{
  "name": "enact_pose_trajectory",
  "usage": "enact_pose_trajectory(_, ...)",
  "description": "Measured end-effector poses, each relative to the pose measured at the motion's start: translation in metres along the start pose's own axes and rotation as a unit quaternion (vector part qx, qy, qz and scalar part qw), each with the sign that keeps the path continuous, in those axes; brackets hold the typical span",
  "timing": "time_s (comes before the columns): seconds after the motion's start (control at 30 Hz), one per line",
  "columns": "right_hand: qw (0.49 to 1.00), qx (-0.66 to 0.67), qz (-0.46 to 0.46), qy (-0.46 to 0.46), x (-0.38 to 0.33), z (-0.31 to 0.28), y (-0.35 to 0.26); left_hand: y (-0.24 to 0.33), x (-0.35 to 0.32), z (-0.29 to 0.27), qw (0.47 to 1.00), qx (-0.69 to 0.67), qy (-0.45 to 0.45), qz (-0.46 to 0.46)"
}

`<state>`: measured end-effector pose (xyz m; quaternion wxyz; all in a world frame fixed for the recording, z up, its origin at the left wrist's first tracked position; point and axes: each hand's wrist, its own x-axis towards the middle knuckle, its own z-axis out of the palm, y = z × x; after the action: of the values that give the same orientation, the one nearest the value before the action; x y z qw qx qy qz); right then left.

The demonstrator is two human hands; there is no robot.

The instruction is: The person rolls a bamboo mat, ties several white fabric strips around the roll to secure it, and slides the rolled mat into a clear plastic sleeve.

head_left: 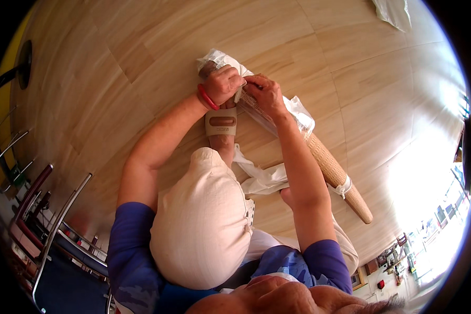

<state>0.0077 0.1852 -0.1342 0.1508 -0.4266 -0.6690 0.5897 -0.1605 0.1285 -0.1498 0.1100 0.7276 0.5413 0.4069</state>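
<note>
A long tan woven roll [335,165] lies slantwise on the floor, its far part inside a clear and white plastic wrapper [304,118]. Over the wrapped part both my hands meet with their fingers closed. My left hand [224,83], with a red bangle at the wrist, pinches a thin white strip [238,95]. Close against it, my right hand [268,97] has its fingertips on the same strip; their exact grip is partly hidden. Another white tie [344,186] goes round the roll near its bare end.
My foot in a beige slide sandal [221,123] is beside the roll. White crumpled cloth or plastic [264,179] lies near my legs. A pale trouser knee [201,220] rises in front. Metal-framed chairs [57,220] stand at left. A white scrap [394,13] lies far right.
</note>
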Motion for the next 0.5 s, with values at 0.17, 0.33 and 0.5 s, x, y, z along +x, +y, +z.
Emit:
enact_pose_trajectory(0.17,0.999,-0.043,-0.011,0.006,0.002,0.001,0.002,0.000,-0.001,-0.002,0.999,-0.027,0.016,-0.017)
enact_pose_trajectory(0.33,0.993,-0.102,-0.010,0.067,0.004,0.001,-0.005,0.004,-0.001,-0.007,0.999,-0.031,-0.013,-0.026)
enact_pose_trajectory(0.5,0.981,-0.158,0.007,0.113,0.011,0.007,0.002,0.012,-0.013,-0.013,0.997,-0.047,-0.022,-0.052)
